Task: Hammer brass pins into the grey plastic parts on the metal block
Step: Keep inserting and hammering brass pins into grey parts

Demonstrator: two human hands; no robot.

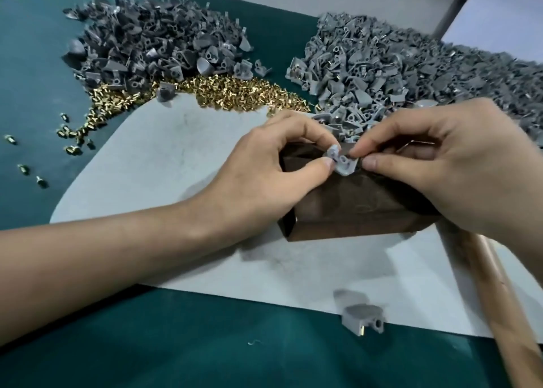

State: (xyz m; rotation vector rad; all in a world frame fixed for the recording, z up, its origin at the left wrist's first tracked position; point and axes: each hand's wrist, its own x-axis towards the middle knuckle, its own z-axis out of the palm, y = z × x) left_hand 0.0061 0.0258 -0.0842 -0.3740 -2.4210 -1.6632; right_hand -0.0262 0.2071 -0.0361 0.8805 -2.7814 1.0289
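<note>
A dark brown metal block [352, 211] sits on a pale grey mat [164, 164]. On its top lies one small grey plastic part [342, 163] with round holes facing up. My left hand [273, 164] pinches the part's left side between thumb and forefinger. My right hand [446, 164] pinches its right side with thumb and forefinger; whether a pin is between those fingers is hidden. A wooden hammer handle [505, 308] runs out from under my right hand toward the lower right. Loose brass pins [223, 91] lie heaped behind the mat.
Two big heaps of grey plastic parts lie at the back: a darker heap [152, 41] on the left and a lighter heap [411, 73] on the right, some with pins. One lone grey part [363, 318] lies at the mat's front edge. Stray pins [23, 168] dot the green table.
</note>
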